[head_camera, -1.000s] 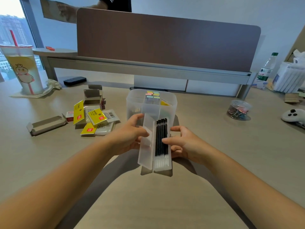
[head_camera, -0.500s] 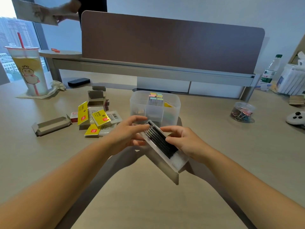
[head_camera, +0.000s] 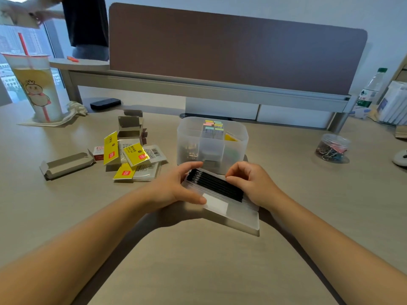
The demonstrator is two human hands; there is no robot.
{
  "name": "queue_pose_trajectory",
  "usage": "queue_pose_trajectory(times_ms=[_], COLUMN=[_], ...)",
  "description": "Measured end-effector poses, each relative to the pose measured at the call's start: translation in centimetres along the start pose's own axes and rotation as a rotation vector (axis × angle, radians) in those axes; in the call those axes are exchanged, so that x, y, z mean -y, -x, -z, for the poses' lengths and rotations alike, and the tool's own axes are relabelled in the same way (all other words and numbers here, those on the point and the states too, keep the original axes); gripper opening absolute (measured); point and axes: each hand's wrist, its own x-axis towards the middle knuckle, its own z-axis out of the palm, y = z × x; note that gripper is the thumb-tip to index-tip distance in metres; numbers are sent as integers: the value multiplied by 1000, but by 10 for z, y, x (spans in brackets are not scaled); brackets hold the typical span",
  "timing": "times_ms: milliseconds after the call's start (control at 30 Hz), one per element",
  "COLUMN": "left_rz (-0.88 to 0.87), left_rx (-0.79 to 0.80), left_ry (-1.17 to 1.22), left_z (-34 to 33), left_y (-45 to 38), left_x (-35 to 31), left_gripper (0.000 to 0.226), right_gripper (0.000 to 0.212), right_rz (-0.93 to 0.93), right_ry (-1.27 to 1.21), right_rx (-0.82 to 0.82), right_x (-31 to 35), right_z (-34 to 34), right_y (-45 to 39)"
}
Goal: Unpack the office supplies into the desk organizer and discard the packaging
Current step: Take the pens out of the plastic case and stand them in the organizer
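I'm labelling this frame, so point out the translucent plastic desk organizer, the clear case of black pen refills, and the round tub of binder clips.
Translucent plastic desk organizer [head_camera: 239,139], head view, right wall.
Clear case of black pen refills [head_camera: 217,186], head view, the refills' middle.
Round tub of binder clips [head_camera: 333,147], head view, its side.

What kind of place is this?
Most likely an office: a desk with a partition behind it, an organizer holding sticky tabs, a tub of binder clips, and a high-rise window.

Two hands: left hand [head_camera: 174,190], right hand [head_camera: 253,183]. One clear case [head_camera: 237,213], black refills [head_camera: 217,186] inside, count unclear. One organizer [head_camera: 233,148]. One drink cup [head_camera: 36,89]. One water bottle [head_camera: 371,89]. One clip jar [head_camera: 332,147]. Three yellow-labelled packets [head_camera: 134,156]. Two opened cardboard boxes [head_camera: 66,165].
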Motion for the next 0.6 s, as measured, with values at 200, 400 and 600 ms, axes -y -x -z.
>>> queue_pose_trajectory(times_ms=[200, 400, 600], left_rz=[-30, -25, -16], left_rx=[-82, -87, -61], left_ry=[-105, -137, -121], left_z=[-3, -4, -2], left_y=[-3, -2, -3], left_x=[0, 2, 3], left_gripper=[87, 87, 89], right_gripper=[19, 27, 28], right_rz=[284, 314, 308], right_ry=[433, 473, 653], right_rx=[-201, -146, -131], right_x=[1, -1, -2], right_z=[0, -5, -9], right_y=[12, 13, 15])
